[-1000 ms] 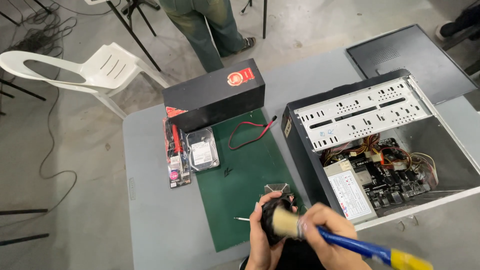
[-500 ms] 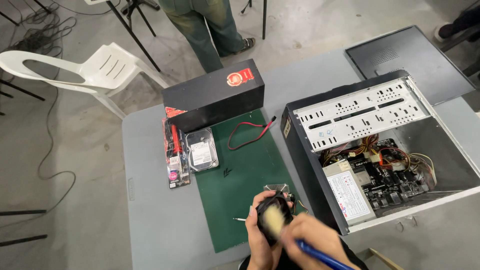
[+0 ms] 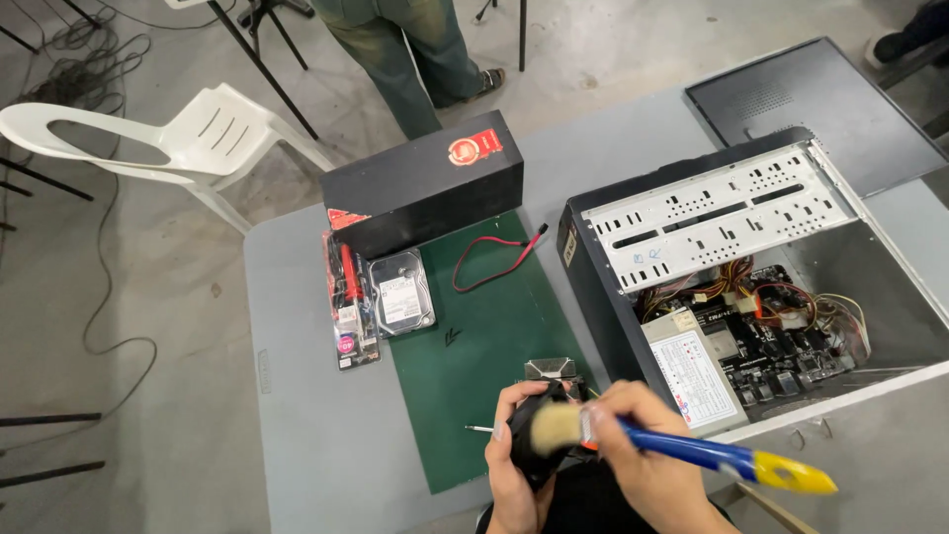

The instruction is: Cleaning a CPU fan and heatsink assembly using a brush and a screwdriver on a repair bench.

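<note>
My left hand grips a small black cooling fan over the near edge of the green mat. My right hand holds a paintbrush with a blue and yellow handle. Its pale bristles rest against the fan's face. A finned metal heatsink lies on the mat just beyond the fan. A thin screwdriver tip pokes out left of my left hand.
An open computer case with cables and a motherboard stands on the right of the grey table. A black box, a hard drive, a packaged tool set and a red cable lie further back. A person stands beyond; a white chair at left.
The brush swung down out of sight half a second ago and now sits level again with its bristles on the fan. My left hand has kept the fan in place.
</note>
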